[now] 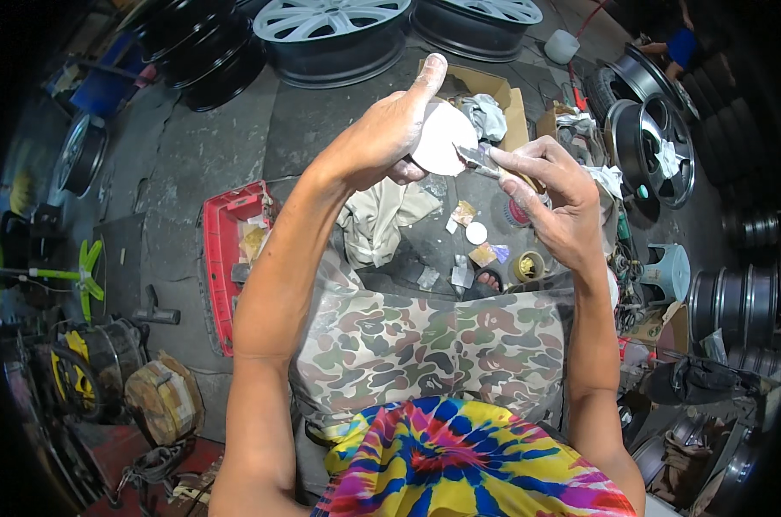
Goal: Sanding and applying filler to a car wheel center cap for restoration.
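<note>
**rimfan:** Up above the lap, both hands meet. The left hand [388,129] is curled around a round white disc [442,138], thumb tucked under it and index finger sticking straight up past its rim. The right hand [556,200] pinches a thin metal blade [475,156], its tip touching the disc's right edge. Fingers on both look dusted white.

**tyreguy:** What about packaging down on the floor?

**rimfan:** Just below the hands there's a crumpled beige cloth [382,220], then a scatter of small packets: a yellowish square one [463,212], a small white round lid [476,232], a yellow-and-purple wrapper [489,253], and a small open tin [528,266] under the right hand. Labels are too small to make out. Behind the hands sits an open brown cardboard box [502,99] with rags in it. Well off to the left of the left forearm is a red plastic crate [220,258]. Silver alloy rims [330,26] lie farther out beyond the hands.
</note>
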`<control>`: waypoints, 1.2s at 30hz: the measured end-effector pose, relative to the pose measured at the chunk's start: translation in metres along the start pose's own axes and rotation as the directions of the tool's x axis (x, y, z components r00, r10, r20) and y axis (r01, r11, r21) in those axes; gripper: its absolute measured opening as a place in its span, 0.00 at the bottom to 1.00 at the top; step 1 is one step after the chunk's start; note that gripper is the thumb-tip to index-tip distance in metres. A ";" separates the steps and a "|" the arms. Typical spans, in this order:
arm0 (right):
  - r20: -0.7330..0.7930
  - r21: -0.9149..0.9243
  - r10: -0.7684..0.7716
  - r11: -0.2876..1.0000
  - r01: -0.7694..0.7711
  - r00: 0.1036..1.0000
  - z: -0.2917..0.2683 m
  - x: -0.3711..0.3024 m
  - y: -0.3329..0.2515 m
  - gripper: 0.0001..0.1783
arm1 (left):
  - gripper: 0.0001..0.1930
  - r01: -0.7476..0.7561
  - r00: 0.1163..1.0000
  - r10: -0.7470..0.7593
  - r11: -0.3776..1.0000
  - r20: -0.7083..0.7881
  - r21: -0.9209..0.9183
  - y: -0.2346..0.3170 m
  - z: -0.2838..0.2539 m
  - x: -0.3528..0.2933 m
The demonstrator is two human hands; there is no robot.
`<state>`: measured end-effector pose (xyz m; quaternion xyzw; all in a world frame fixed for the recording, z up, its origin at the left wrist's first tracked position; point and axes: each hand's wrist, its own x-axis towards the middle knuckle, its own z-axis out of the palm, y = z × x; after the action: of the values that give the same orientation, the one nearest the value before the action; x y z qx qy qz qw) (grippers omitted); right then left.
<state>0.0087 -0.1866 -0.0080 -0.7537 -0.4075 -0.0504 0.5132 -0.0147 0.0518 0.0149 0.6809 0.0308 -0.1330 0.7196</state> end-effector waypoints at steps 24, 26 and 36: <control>-0.096 0.290 0.011 0.957 0.018 0.995 0.010 -0.004 0.002 0.19 | 0.42 0.031 0.993 0.007 0.943 0.114 -0.332 0.002 0.001 0.000; -0.106 0.276 -0.004 0.961 0.034 0.994 0.013 -0.005 0.002 0.19 | 0.41 0.043 0.998 -0.023 0.933 0.062 -0.357 0.002 0.000 0.001; -0.204 -0.028 -0.183 0.983 0.181 0.962 0.026 -0.007 -0.007 0.21 | 0.38 0.060 0.988 0.025 0.848 0.152 -0.527 -0.001 -0.006 0.006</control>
<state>-0.0098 -0.1685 -0.0187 -0.7062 -0.4195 -0.1766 0.5423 -0.0088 0.0569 0.0122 0.4434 0.0170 -0.1779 0.8783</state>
